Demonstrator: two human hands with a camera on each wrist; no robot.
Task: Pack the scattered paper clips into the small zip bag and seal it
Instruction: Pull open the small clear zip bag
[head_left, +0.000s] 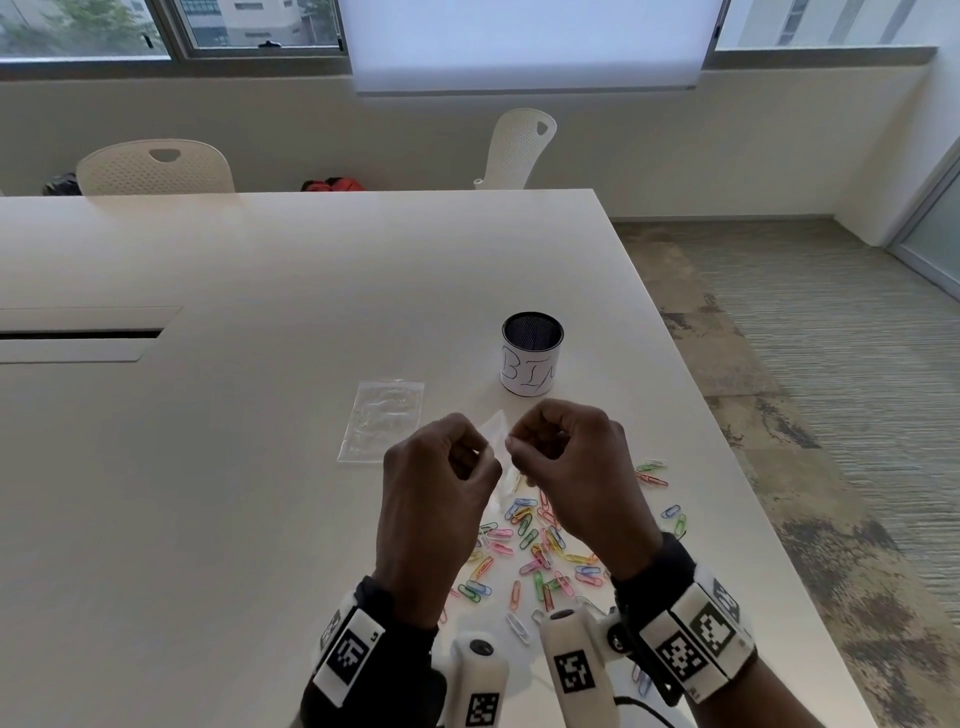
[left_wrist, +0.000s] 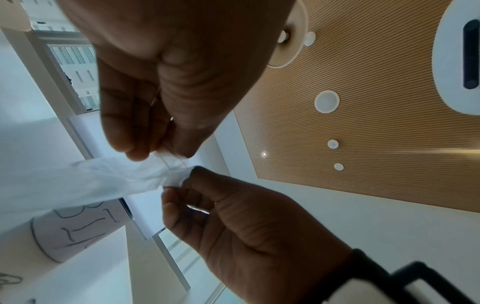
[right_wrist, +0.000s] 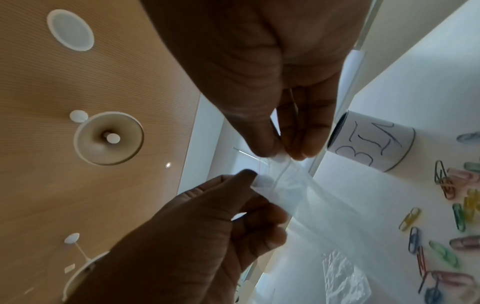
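Observation:
Above the white table (head_left: 260, 467), both hands hold a small clear zip bag (head_left: 497, 435) by its top edge. My left hand (head_left: 483, 453) pinches one side of the opening and my right hand (head_left: 514, 446) pinches the other. The wrist views show the same bag (left_wrist: 103, 181) (right_wrist: 298, 185) hanging between the left hand (left_wrist: 158, 153) (right_wrist: 259, 182) and the right hand (left_wrist: 179, 181) (right_wrist: 281, 154). I see no clips inside it. Several coloured paper clips (head_left: 535, 551) (right_wrist: 454, 205) lie scattered on the table under and between my wrists.
A second clear zip bag (head_left: 382, 418) (right_wrist: 345, 275) lies flat left of my hands. Behind them stands a mesh cup labelled BIN (head_left: 532, 358) (left_wrist: 72, 230) (right_wrist: 371, 142). The table's right edge (head_left: 727, 467) is close. Two white chairs (head_left: 156, 166) stand at the far side.

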